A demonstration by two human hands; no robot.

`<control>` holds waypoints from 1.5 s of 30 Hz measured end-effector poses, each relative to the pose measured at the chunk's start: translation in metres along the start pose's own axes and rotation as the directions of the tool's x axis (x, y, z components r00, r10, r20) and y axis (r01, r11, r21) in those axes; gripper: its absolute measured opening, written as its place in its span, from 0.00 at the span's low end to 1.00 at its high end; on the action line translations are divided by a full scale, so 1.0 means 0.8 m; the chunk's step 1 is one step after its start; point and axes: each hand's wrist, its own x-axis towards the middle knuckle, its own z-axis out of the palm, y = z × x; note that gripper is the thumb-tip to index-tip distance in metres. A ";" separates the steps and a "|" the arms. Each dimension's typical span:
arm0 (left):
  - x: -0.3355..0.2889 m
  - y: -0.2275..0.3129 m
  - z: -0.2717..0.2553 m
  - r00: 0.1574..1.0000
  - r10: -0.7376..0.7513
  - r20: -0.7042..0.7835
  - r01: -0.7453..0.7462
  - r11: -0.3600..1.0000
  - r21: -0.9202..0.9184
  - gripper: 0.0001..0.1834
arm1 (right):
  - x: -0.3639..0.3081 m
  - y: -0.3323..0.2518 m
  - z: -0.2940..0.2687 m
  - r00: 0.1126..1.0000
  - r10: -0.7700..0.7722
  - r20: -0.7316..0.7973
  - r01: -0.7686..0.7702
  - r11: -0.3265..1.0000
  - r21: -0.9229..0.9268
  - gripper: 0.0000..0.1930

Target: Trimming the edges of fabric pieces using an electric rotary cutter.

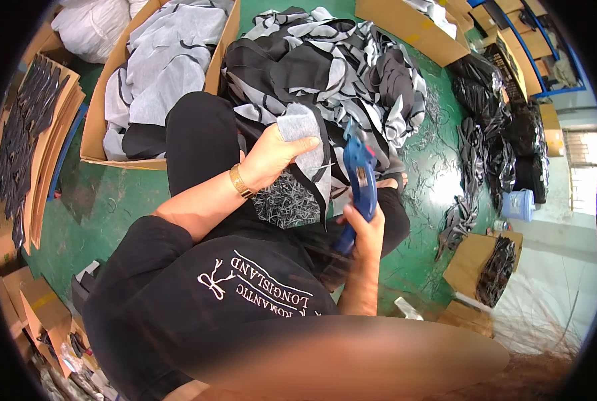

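My left hand [270,157] pinches a grey fabric piece with black edging [301,127] between thumb and fingers, and its lower part hangs down in front of my lap. Wrapped in my right hand [368,230] is the handle of blue electric scissors [361,184]. Their blade end points up and away from me, just right of the fabric, and looks apart from it. Beneath the fabric, between my legs, lies a pile of thin grey and black trimmings [284,200].
Beyond my legs rises a large heap of grey and black fabric pieces [312,67]. A cardboard box [92,130] of similar pieces stands at the left. Trimmings litter the green floor [415,227]. Black plastic bags [479,87] and a pale blue bucket [518,204] stand along the right.
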 end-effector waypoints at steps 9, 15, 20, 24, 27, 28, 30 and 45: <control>0.002 0.014 -0.002 1.000 0.021 0.017 -0.024 0.988 0.153 0.14 | -0.033 0.015 -0.017 0.985 0.120 0.125 -0.108 0.989 -0.101 0.16; 0.001 0.017 -0.001 0.998 0.031 0.048 -0.042 0.971 0.236 0.15 | -0.033 0.009 -0.015 0.986 0.134 0.094 -0.121 0.984 -0.134 0.16; -0.004 0.021 0.004 0.998 0.040 0.045 -0.050 0.966 0.254 0.15 | -0.033 0.001 -0.013 0.984 0.146 0.100 -0.130 0.980 -0.152 0.16; -0.005 0.020 0.003 0.997 0.034 0.070 -0.052 0.959 0.277 0.15 | -0.031 0.003 -0.014 0.987 0.114 0.115 -0.098 0.985 -0.140 0.15; -0.006 0.021 0.004 0.996 0.021 0.083 -0.047 0.945 0.325 0.15 | -0.031 0.004 -0.014 0.987 0.114 0.114 -0.101 0.989 -0.112 0.15; -0.005 0.019 0.002 0.995 0.022 0.095 -0.053 0.937 0.346 0.15 | -0.031 0.002 -0.014 0.987 0.114 0.112 -0.101 0.989 -0.111 0.15; -0.006 0.019 0.002 0.994 0.022 0.107 -0.060 0.929 0.366 0.14 | -0.031 -0.003 -0.013 0.987 0.108 0.118 -0.092 0.987 -0.131 0.15; -0.020 0.016 0.004 0.956 -0.067 0.286 -0.076 0.883 0.463 0.20 | -0.004 -0.021 0.005 0.998 -0.002 0.068 0.003 1.000 -0.010 0.17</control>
